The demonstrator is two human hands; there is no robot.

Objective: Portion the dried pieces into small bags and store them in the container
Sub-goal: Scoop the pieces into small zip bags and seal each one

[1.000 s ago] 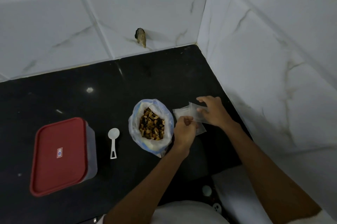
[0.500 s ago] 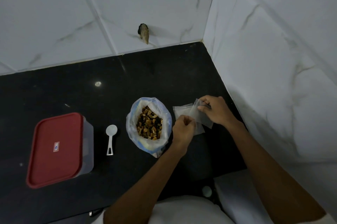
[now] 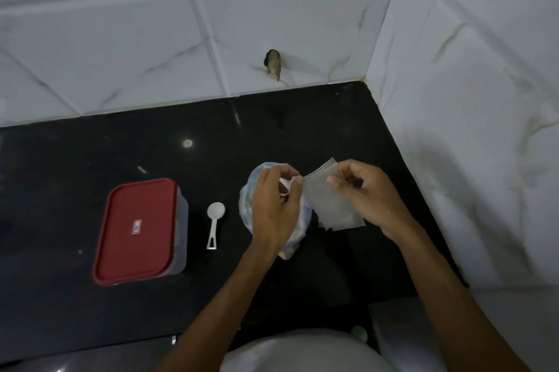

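Several small clear plastic bags (image 3: 329, 205) held above glossy black countertop (image 3: 90, 159): right hand (image 3: 370, 197) pinches top edge, left hand (image 3: 273, 208) pinches left corner. Left hand hides most of blue-white plastic supply bag (image 3: 246, 203). Leftward: white plastic scoop (image 3: 214, 220), red-lidded rectangular container (image 3: 136, 229), lid on. White marble-tile walls (image 3: 121, 38) meet at corner behind.

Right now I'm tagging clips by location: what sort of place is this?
Probably a home kitchen corner: a black stone countertop against white marble-look wall tiles, with a red-lidded container and a white measuring spoon set out.
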